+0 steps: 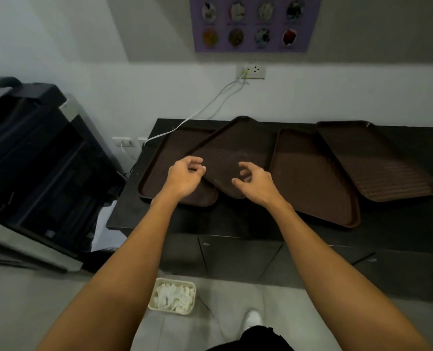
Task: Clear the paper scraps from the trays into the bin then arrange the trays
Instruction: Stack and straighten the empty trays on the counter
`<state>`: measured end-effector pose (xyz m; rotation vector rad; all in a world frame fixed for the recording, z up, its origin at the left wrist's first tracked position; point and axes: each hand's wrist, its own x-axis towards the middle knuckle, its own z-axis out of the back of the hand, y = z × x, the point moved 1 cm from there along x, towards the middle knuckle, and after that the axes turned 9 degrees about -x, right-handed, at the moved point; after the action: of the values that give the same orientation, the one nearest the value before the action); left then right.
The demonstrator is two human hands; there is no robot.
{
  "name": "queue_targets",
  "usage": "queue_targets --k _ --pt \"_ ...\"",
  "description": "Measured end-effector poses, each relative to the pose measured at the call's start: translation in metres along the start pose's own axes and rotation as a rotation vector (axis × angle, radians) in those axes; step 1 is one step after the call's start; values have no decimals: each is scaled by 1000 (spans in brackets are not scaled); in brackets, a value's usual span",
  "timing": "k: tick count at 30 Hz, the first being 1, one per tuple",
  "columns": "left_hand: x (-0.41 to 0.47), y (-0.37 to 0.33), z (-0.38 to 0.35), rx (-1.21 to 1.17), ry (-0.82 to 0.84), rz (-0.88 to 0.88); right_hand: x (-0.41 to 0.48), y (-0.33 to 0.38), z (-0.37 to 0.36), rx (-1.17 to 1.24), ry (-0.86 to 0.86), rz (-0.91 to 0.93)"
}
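Bin (174, 280) of scraps (173, 297) sits below the counter (235, 221); above its four trays (311, 173), left hand (185, 174) and right hand (254, 179) hover apart, loosely curled, empty.

No legible text anywhere; captions on the purple wall poster (254, 22) too blurred.

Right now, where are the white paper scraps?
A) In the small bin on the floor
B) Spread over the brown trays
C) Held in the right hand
A: the scraps lie piled in the bin on the floor below the counter. None show on the trays, and the left hand and right hand hover above them holding nothing.
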<state>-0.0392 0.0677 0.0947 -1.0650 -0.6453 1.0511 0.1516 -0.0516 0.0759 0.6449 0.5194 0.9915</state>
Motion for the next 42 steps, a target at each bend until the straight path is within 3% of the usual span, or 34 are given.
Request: queue_targets --k 7,12,16,24,30,38,42 --pt "41 24 -18 -5 -6 68 29 -31 -24 -83 38 -158" --pt "81 41 -20 94 2 75 35 -45 -51 -262 86 -166" --pt "127 58 -19 215 34 29 42 -49 -71 -302 29 -226" --pt "201 96 -11 462 142 -25 59 -48 -102 -232 -221 -418" --pt "225 109 -11 400 108 19 65 -51 -115 -87 -315 -524" --pt "220 133 24 259 -22 97 58 -40 -135 -4 -339 -480" --pt "201 145 56 421 -68 132 61 -26 -146 72 -325 -415"
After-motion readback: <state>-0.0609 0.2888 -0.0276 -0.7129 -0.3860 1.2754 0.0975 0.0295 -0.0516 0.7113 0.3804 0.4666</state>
